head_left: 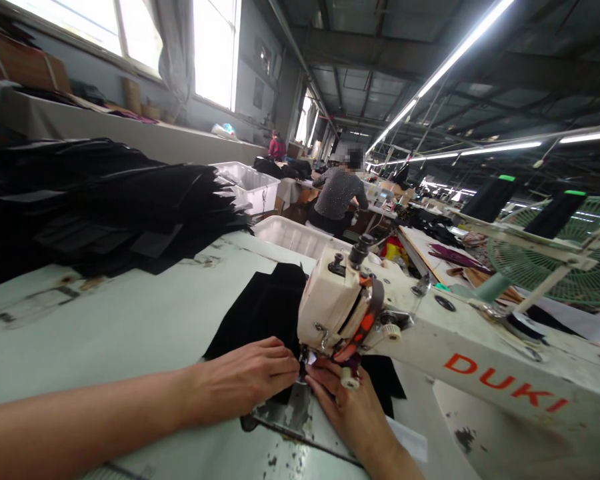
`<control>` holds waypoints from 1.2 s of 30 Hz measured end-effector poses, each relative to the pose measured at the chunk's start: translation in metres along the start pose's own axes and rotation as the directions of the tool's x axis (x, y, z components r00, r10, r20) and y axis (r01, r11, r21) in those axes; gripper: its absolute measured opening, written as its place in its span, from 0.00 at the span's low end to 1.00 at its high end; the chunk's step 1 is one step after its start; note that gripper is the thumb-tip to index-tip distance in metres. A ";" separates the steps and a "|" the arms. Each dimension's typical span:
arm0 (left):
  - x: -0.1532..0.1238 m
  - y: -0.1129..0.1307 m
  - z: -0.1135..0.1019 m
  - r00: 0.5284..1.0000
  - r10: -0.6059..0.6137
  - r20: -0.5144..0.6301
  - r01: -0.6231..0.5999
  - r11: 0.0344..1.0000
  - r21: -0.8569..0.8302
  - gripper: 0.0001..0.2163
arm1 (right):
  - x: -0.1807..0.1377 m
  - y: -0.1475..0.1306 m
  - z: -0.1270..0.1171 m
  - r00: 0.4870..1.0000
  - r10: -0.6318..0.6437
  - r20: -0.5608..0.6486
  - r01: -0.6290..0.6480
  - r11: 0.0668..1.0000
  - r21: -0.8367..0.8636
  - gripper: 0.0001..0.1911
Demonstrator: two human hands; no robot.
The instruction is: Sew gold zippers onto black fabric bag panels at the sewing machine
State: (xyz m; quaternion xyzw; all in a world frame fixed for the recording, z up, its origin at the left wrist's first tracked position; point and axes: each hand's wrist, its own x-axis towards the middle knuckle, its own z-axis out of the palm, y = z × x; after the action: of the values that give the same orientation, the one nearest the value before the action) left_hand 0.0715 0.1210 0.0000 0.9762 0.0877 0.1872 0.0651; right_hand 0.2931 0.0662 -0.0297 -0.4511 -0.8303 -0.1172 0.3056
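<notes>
A black fabric piece [265,303] lies under the head of a white sewing machine [430,327] marked DUKI. My left hand [253,373] is on the near edge of this fabric, fingers bent and pressed together, just left of the needle area. Close on the other side of the needle is my right hand [347,400], its fingertips pinched at the fabric by the presser foot. A small white bit shows at those fingertips; what it is I cannot make out. The machine head partly hides the fabric, whose other end shows right of my right hand. The metal plate [295,417] lies beneath both hands.
A large heap of black fabric pieces [95,200] covers the table's far left. White plastic bins [290,233] stand beyond the table edge. Thread cones [490,199] and a green fan [545,260] are at right. A person [335,197] sits working ahead.
</notes>
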 end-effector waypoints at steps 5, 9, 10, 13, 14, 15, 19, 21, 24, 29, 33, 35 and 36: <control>-0.002 -0.002 0.003 0.999 -0.025 0.030 0.025 1.000 0.013 0.15 | 0.001 0.001 -0.001 1.000 -0.005 0.020 0.005 1.000 -0.011 0.13; -0.001 -0.004 0.003 0.999 -0.033 0.040 0.033 0.999 -0.009 0.17 | 0.000 0.002 0.000 0.999 0.009 0.038 -0.008 1.000 -0.010 0.12; -0.002 -0.004 0.004 0.999 -0.030 0.025 0.031 0.999 -0.014 0.18 | 0.000 0.002 -0.001 0.999 0.009 0.035 -0.009 1.000 -0.010 0.12; -0.003 -0.004 0.006 1.000 -0.020 -0.009 0.020 1.000 -0.020 0.19 | 0.001 0.003 -0.001 1.000 0.009 0.018 -0.009 1.000 -0.014 0.11; -0.004 -0.005 0.007 1.000 -0.019 -0.015 0.018 1.000 -0.023 0.19 | 0.001 0.003 -0.001 1.000 0.009 0.015 -0.008 1.000 -0.017 0.11; -0.005 -0.005 0.008 1.000 -0.020 -0.020 0.019 0.999 -0.027 0.19 | 0.001 0.003 -0.001 1.000 0.007 0.013 -0.007 1.000 -0.018 0.12; -0.005 -0.006 0.009 0.999 -0.032 -0.035 0.030 0.998 -0.061 0.20 | -0.002 0.006 0.001 1.000 0.000 0.017 0.000 1.000 -0.009 0.13; -0.005 -0.007 0.009 0.999 -0.033 -0.035 0.031 0.997 -0.070 0.19 | -0.004 0.008 0.002 0.999 -0.001 0.032 0.002 1.000 -0.007 0.13; -0.005 -0.008 0.008 0.999 -0.045 -0.024 0.043 0.997 -0.066 0.19 | -0.006 0.010 0.002 0.999 0.000 0.054 0.000 1.000 -0.007 0.12; -0.005 -0.008 0.006 0.995 -0.090 0.032 0.093 0.989 -0.111 0.21 | -0.002 0.010 -0.002 0.999 -0.010 0.050 0.010 1.000 0.010 0.11; -0.007 -0.006 -0.001 0.986 -0.160 0.052 0.168 0.962 -0.215 0.19 | -0.004 0.013 -0.003 0.999 0.020 0.044 -0.020 1.000 -0.004 0.10; -0.008 -0.006 -0.006 0.982 -0.191 0.007 0.186 0.946 -0.268 0.17 | -0.008 0.015 -0.003 0.996 0.078 0.041 -0.076 0.996 -0.040 0.10; -0.008 -0.007 -0.008 0.977 -0.212 -0.004 0.203 0.939 -0.280 0.16 | -0.011 0.015 -0.003 0.993 0.111 0.033 -0.109 0.992 -0.062 0.11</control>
State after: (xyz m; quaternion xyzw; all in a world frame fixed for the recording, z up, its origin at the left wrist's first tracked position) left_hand 0.0600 0.1270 0.0038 0.9394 0.1641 0.2065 0.2191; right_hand 0.3112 0.0660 -0.0347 -0.5074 -0.8056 -0.1169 0.2825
